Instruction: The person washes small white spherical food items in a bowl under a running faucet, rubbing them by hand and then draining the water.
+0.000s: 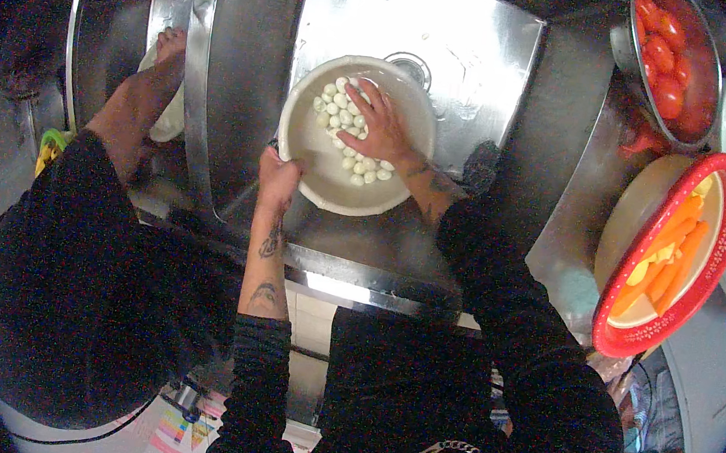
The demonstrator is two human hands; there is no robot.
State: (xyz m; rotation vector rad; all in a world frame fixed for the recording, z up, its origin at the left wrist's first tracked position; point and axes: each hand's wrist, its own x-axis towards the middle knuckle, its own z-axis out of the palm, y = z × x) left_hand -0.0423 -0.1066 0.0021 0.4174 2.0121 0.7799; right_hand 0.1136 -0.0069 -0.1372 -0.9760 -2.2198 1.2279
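A large cream-coloured bowl (346, 201) is in the stainless steel sink, partly over the drain (410, 65). Inside it, what looks like water surrounds many small pale ovals (369, 164), perhaps peeled quail eggs or pearl onions; the picture does not settle which. My left hand (278, 178) grips the bowl's rim at its near left side. Fingers spread, my right hand (377, 122) reaches into the bowl from the right and rests on the pale ovals. It hides some of them, and nothing shows as grasped in it.
A metal divider (199, 77) separates this sink from the left one, where a co-worker's hand (170, 44) is beside a pale object (169, 116). On the right stand a metal bowl of tomatoes (668, 66) and a red-rimmed basin (613, 342) holding peeled carrots (681, 260). A dark scouring pad-like thing (481, 162) lies nearby.
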